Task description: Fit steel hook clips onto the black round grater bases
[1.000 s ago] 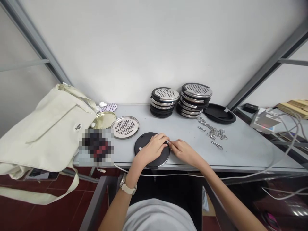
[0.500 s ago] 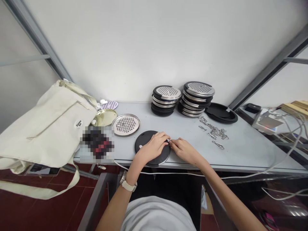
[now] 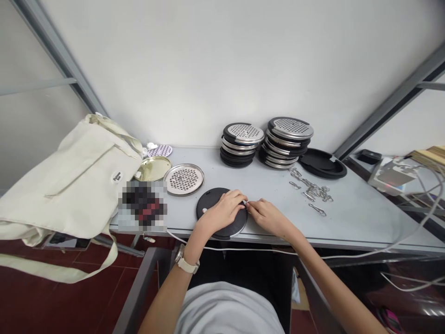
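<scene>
Versus the earlier frame, the view is shifted slightly, but the black disc (image 3: 217, 204) remains under the left hand (image 3: 225, 208), palm down, fingers bent toward the disc's right rim; closure of this grip cannot be told. Right hand (image 3: 266, 214): grip still pinched shut at that rim, any item within too small to identify. Metal clips (image 3: 317, 192) lie right of the grips, two disc stacks (image 3: 266, 144) beyond, perforated disc (image 3: 184, 179) beyond and left, all on the surface (image 3: 361, 218).
</scene>
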`<state>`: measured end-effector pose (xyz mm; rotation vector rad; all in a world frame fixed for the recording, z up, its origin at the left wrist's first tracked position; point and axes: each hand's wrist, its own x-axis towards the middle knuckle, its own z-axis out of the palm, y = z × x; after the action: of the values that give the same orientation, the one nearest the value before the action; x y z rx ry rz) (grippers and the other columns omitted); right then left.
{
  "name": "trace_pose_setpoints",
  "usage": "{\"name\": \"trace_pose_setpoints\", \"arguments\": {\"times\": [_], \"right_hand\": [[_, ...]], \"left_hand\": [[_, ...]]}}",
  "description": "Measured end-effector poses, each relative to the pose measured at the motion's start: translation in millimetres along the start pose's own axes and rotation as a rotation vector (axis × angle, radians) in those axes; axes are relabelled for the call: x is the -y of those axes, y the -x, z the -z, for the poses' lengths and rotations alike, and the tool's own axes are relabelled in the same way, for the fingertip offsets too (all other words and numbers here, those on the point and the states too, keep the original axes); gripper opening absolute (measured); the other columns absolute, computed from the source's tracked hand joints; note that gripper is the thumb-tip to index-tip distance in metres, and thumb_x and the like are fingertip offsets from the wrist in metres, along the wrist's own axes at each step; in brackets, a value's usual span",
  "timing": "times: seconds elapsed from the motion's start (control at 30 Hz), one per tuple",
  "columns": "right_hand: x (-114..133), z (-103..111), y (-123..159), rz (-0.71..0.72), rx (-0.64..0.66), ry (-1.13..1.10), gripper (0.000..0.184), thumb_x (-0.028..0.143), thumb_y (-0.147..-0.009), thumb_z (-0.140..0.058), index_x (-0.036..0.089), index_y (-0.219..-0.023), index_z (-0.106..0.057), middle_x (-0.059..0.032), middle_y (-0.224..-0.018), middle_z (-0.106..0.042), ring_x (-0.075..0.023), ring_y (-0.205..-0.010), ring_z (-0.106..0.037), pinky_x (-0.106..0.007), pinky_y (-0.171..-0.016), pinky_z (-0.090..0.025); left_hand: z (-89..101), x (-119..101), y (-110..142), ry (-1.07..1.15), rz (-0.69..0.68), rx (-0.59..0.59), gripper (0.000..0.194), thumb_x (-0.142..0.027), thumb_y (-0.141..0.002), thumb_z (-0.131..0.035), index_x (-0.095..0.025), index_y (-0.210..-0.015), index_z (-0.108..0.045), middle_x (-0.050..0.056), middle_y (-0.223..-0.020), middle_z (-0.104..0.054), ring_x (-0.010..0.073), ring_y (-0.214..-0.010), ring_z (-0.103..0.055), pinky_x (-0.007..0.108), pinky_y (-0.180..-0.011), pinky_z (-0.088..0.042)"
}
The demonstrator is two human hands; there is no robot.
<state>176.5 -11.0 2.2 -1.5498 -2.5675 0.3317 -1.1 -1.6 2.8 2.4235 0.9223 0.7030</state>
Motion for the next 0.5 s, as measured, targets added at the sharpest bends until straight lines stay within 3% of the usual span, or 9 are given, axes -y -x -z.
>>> {"name": "trace_pose_setpoints", "arguments": {"times": [0.5], "right_hand": [[0.6,2.2,0.4,-0.008,-0.006,-0.090,0.041,0.025,-0.096,-0.025,0.017,-0.076,-0.059,-0.0055,-0.069,-0.066,-0.0168,-0.066,-0.058,-0.027,-0.069,-0.033]], "left_hand": [[0.3,0.2,1.2,-0.004,-0.001,-0.007,0.022,-0.014,-0.093,-0.038,-0.020,-0.110,-0.051,0.005,-0.107,-0.054,0.0178,-0.104,-0.048,0.033,-0.093,-0.039]]}}
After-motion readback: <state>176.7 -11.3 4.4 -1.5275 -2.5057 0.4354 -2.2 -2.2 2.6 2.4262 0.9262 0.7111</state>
